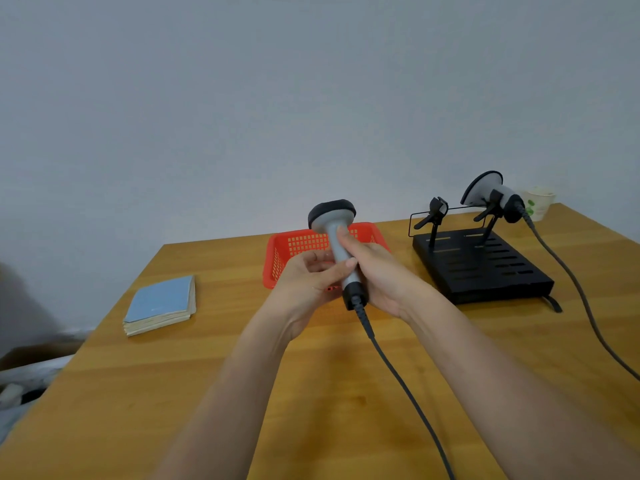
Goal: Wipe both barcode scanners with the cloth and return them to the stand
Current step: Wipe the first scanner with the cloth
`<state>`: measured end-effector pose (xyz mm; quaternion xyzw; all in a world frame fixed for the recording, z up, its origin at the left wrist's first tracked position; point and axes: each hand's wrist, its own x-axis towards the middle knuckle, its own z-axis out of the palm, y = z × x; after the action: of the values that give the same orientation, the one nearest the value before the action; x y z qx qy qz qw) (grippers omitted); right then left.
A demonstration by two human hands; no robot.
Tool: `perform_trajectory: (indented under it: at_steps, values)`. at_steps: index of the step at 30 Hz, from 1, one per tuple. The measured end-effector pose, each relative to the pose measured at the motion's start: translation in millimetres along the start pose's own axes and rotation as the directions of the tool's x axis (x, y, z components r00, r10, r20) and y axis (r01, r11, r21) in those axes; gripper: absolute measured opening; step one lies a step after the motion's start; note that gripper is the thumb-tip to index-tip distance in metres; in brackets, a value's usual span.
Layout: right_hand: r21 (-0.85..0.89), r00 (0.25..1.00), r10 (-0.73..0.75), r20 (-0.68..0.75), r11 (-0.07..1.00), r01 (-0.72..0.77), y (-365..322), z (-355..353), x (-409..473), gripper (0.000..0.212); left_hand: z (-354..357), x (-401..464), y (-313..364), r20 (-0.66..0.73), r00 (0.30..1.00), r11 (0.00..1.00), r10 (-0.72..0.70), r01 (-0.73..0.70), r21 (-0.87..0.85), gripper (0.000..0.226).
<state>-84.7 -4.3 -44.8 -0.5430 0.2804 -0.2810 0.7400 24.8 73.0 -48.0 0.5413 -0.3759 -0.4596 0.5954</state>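
**Scanner one in hand, no cloth in sight yet**

So we've got the first barcode scanner (337, 244) up off the table (346, 393), head pointing away from us. Our right hand (377, 271) is wrapped closed around its grey handle, thumb lying up the front, and our left hand (311, 275) has its fingers pinched on the same handle from the other side. Both grips are on the scanner; we can't make out any cloth in either one.

Handling-wise it looks like light, stiff plastic, smooth enough to slip, so the narrow handle is the spot to hold, not the wide dark head. The cable (398, 375) trails from below the grip toward us and will probably tug a bit when we turn it.

Off to the right of the grip and further back, the second scanner (491, 194) sits clipped in the black stand (485, 268), next to an empty clip (434, 214). A red basket (287, 251) sits just behind our hands, a booklet (161, 308) well off to the left.
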Motion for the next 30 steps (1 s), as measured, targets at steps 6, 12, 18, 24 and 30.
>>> perform_trajectory:
  at_steps: [6, 12, 18, 24, 30]
  values:
    - [-0.035, 1.0, 0.024, -0.013, 0.999, -0.024, 6.6, -5.9, 18.1, 0.052, -12.9, 9.1, -6.6, 0.017, 1.0, 0.997, -0.016, 0.018, -0.075, 0.028]
    - [-0.127, 0.965, 0.0, -0.261, 0.991, -0.034, 10.1, -24.5, 45.0, 0.038, -29.6, 20.1, -9.6, -0.083, 0.993, 0.972, -0.086, 0.066, -0.225, 0.02]
    - [-0.46, 0.949, -0.119, -0.293, 0.888, -0.031, 18.7, -34.1, 74.6, 0.027, -33.7, 33.1, -18.0, -0.184, 0.975, 0.921, -0.124, 0.044, -0.387, 0.025]
    - [-0.804, 0.958, -0.205, -0.202, 0.593, -0.042, 17.6, -37.9, 108.2, 0.02, -38.1, 52.0, -32.2, -0.267, 0.955, 0.903, -0.125, -0.002, -0.429, 0.028]
    - [-0.905, 0.972, -0.144, -0.184, 0.411, -0.11, 25.9, -41.5, 142.8, 0.021, -41.6, 67.3, -40.0, -0.3, 0.949, 0.924, -0.096, -0.027, -0.381, 0.032]
